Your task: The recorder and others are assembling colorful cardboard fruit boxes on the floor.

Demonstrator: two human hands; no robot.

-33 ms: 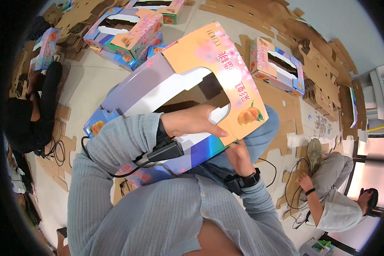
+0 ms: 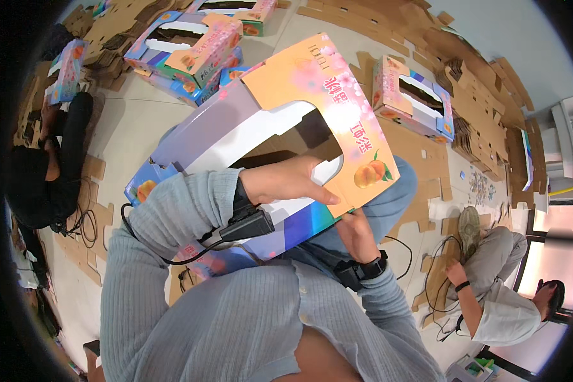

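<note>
A printed cardboard fruit box [image 2: 356, 121] rests tilted across my lap, orange and pink at one end and lilac to blue along its sides. Its top has a large cut-out with white inner flaps. My left hand [image 2: 291, 181] reaches over the cut-out, thumb pressed on the orange panel near the right corner; its other fingers go into the opening, out of sight. Lower down, my right hand [image 2: 358, 237] grips the box's near right edge, its fingertips partly hidden beneath. Both wrists wear black straps, and a black cabled module [image 2: 248, 225] sits by the left one.
Similar assembled boxes stand at the upper left [image 2: 184, 51] and upper right [image 2: 414, 99]. Flat cardboard sheets [image 2: 484, 121] lie stacked around. A person in black [image 2: 35, 184] sits at left with another box [image 2: 68, 71]; a person in a light shirt [image 2: 509, 315] sits at right. Cables [image 2: 436, 299] trail on the floor.
</note>
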